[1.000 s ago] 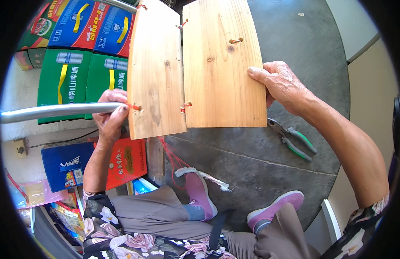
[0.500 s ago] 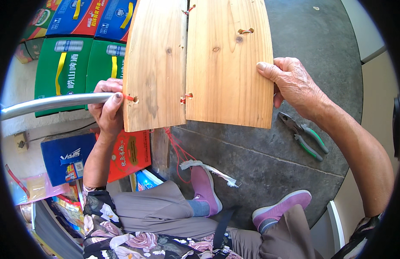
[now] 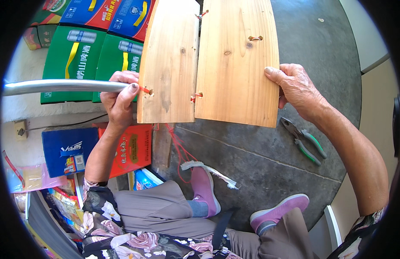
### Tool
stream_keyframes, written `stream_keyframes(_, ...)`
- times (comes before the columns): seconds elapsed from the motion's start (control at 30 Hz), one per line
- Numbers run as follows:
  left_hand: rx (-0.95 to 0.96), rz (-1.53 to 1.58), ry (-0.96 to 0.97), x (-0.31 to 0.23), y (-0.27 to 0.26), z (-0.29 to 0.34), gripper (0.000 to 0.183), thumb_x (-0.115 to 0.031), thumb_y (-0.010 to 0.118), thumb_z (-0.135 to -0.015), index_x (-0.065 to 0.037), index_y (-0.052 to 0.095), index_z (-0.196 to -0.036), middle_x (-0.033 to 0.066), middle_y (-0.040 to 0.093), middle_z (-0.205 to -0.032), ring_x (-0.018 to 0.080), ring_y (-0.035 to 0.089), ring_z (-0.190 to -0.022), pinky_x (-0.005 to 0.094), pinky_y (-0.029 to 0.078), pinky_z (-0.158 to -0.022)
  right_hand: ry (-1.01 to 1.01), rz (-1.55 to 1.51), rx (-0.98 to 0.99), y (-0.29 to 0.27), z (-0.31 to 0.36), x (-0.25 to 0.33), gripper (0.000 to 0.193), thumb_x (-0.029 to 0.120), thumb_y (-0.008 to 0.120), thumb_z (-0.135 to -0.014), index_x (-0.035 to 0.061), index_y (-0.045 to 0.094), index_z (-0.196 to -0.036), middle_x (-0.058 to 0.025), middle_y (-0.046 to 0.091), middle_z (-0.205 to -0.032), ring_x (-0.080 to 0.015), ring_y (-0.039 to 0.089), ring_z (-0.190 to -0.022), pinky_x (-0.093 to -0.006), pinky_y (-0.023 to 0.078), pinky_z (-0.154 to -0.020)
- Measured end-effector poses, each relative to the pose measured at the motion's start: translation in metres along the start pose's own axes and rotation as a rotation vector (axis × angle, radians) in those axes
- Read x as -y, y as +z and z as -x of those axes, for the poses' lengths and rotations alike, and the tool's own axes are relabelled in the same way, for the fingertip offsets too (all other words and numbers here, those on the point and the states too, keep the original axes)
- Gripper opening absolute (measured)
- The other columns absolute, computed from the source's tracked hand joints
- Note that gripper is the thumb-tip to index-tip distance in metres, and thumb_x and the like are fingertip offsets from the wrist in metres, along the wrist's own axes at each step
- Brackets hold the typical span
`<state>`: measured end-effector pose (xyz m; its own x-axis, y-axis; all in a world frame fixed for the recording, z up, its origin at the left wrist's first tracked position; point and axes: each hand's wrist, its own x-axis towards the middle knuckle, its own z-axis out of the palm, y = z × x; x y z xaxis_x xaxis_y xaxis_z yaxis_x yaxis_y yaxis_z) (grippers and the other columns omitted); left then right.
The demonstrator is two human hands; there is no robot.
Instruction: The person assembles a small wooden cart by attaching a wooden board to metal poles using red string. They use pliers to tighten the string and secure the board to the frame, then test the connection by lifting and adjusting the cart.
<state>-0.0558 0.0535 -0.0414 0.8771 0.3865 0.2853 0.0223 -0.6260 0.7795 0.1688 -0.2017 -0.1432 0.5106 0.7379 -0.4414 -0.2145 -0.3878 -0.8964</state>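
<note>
Two pale wooden boards, a left board point(image 3: 167, 64) and a right board point(image 3: 236, 80), hang side by side in front of me with a narrow gap between them. Red cord point(image 3: 144, 90) passes through drilled holes, tying the boards to each other and the left board to a grey metal tube point(image 3: 66, 86). My left hand point(image 3: 119, 99) is closed round the tube's end against the left board's edge; some of its fingers are hidden behind. On the far side edge, my right hand point(image 3: 301, 88) grips the right board, thumb on top and fingers partly underneath.
Pliers point(image 3: 303, 141) with green and grey handles lie on the dark floor point(image 3: 251, 151) to the right. Green cartons point(image 3: 75, 64) are stacked at left, above a blue box point(image 3: 70, 149) and a red box point(image 3: 133, 149). Loose red string point(image 3: 178, 146) and a white strip point(image 3: 210, 170) lie near my shoes.
The boards have shifted right and slightly up, my left hand and the tube moving with them. The tube's outer end is higher, so it lies more level. Both hands keep their grip.
</note>
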Motion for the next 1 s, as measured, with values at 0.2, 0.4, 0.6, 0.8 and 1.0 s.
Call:
stream_keyframes(0.2, 0.044, -0.011, -0.04, -0.005, 0.0, 0.0, 0.007, -0.004, 0.055, -0.084, 0.001, 0.059, -0.088, 0.0085, 0.06, -0.088, 0.0114, 0.054, -0.081, 0.0258, 0.043, -0.073, 0.002, -0.036, -0.027, -0.006, -0.016, -0.005, 0.032, 0.029, 0.057, -0.09, -0.0018, 0.06, -0.08, -0.0074, 0.06, -0.065, -0.0113, 0.054, -0.05, -0.0259, 0.044, -0.041)
stream_keyframes(0.4, 0.108, 0.098, -0.034, -0.041, 0.046, -0.028, 0.01, -0.005, 0.066, -0.085, 0.0, 0.058, -0.086, 0.0019, 0.06, -0.074, 0.0055, 0.055, -0.064, 0.0199, 0.045, -0.055, -0.105, 0.148, -0.311, -0.052, -0.058, 0.019, 0.029, 0.022, 0.065, -0.081, -0.0037, 0.066, -0.092, -0.0059, 0.066, -0.08, -0.0121, 0.058, -0.07, -0.0299, 0.049, -0.068)
stream_keyframes(0.6, 0.021, -0.092, -0.043, -0.067, 0.096, -0.064, 0.02, -0.015, 0.068, -0.086, 0.003, 0.06, -0.079, 0.0077, 0.058, -0.059, 0.0103, 0.056, -0.055, 0.027, 0.045, -0.05, -0.256, 0.508, -0.675, -0.106, -0.063, 0.041, 0.037, 0.02, 0.056, -0.076, -0.0043, 0.062, -0.102, -0.0256, 0.063, -0.103, -0.0355, 0.061, -0.098, -0.0401, 0.048, -0.086)
stream_keyframes(0.8, -0.016, -0.248, 0.04, -0.084, 0.127, -0.091, 0.026, -0.025, 0.07, -0.081, 0.0, 0.062, -0.082, 0.017, 0.064, -0.069, 0.0329, 0.065, -0.066, 0.0392, 0.05, -0.057, -0.678, 0.985, -0.635, -0.1, -0.024, 0.039, 0.02, 0.006, 0.048, -0.077, -0.0044, 0.065, -0.078, -0.0219, 0.062, -0.089, -0.0359, 0.059, -0.086, -0.0435, 0.048, -0.082)
stream_keyframes(1.0, 0.061, -0.408, -0.013, -0.101, 0.135, -0.111, 0.033, -0.036, 0.065, -0.084, -0.003, 0.063, -0.083, 0.0172, 0.064, -0.069, 0.0359, 0.064, -0.068, 0.0449, 0.049, -0.06, -0.633, 0.712, -0.387, -0.061, 0.005, 0.066, 0.025, 0.006, 0.05, -0.081, -0.0021, 0.059, -0.103, -0.0257, 0.063, -0.09, -0.0356, 0.063, -0.091, -0.0405, 0.049, -0.082)
